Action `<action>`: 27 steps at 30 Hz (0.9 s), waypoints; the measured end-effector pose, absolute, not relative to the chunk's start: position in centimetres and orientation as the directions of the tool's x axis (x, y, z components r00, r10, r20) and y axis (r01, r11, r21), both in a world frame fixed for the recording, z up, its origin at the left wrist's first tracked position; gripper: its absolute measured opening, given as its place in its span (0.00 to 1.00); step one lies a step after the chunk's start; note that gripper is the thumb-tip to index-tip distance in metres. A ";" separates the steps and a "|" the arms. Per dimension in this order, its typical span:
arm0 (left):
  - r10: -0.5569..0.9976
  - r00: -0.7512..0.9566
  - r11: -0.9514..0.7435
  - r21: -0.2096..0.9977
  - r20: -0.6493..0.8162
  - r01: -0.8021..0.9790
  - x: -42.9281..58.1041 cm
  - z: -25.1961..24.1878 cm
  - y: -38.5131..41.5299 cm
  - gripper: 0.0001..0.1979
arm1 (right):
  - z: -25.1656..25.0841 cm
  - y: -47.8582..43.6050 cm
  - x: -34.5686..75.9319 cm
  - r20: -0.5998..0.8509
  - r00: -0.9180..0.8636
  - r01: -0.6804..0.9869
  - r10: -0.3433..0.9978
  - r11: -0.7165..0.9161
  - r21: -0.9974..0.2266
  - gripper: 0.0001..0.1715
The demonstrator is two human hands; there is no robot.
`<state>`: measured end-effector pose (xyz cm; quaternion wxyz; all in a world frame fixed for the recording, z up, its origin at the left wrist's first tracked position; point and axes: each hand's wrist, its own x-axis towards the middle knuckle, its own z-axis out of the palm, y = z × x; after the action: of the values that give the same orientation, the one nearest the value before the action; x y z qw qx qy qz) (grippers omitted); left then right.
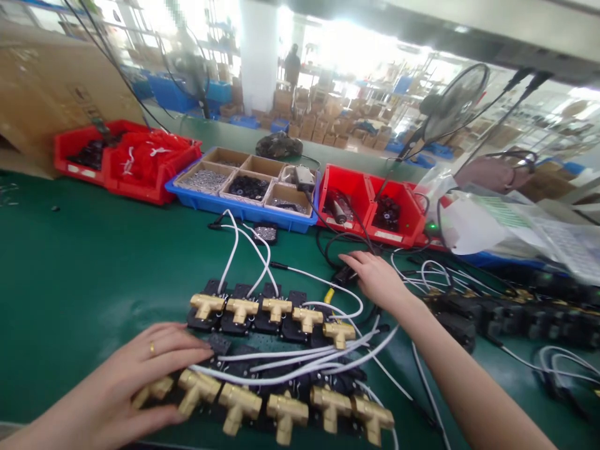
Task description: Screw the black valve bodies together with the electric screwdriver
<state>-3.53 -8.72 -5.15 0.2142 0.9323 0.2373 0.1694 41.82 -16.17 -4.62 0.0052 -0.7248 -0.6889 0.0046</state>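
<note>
Now the left hand [140, 375] lies flat and open on the near brass valves [262, 406]; white cables [300, 362] cross them. The right hand [375, 278], open, touches a black plug [344, 274] before the red bins [370, 203].

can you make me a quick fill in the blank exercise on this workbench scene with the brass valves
1. The left hand rests on the near row of T-shaped ____ valve fittings.
2. The cables running from the valves are ____ in colour.
3. The workbench mat is ____.
4. The cardboard boxes of small parts sit in a ____ plastic tray.

Missing words: brass; white; green; blue
</note>
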 end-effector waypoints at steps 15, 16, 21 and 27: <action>0.504 0.832 -0.820 0.429 0.231 0.378 -2.5 -1.0 -11.5 0.24 | -1.0 -31.5 34.5 0.334 0.102 0.881 0.937 0.071 -0.467 0.12; 0.513 0.827 -0.819 0.422 0.231 0.389 -2.4 -1.0 -11.6 0.24 | -1.6 -32.1 34.1 0.325 0.096 0.864 0.941 0.084 -0.497 0.13; 0.433 0.860 -0.887 0.296 0.269 0.354 -1.7 -2.1 -12.2 0.27 | -3.5 -33.3 32.1 0.132 0.086 0.767 0.987 0.019 -0.641 0.17; 0.447 0.823 -0.894 0.171 0.351 0.414 -0.3 -3.6 -12.7 0.15 | -3.0 -32.1 30.3 0.078 0.125 0.731 0.989 -0.039 -0.681 0.16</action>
<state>-0.32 -12.67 -3.55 0.0435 0.9536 0.2257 0.1942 30.32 -32.10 -3.03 0.2994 -0.6878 -0.6252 0.2156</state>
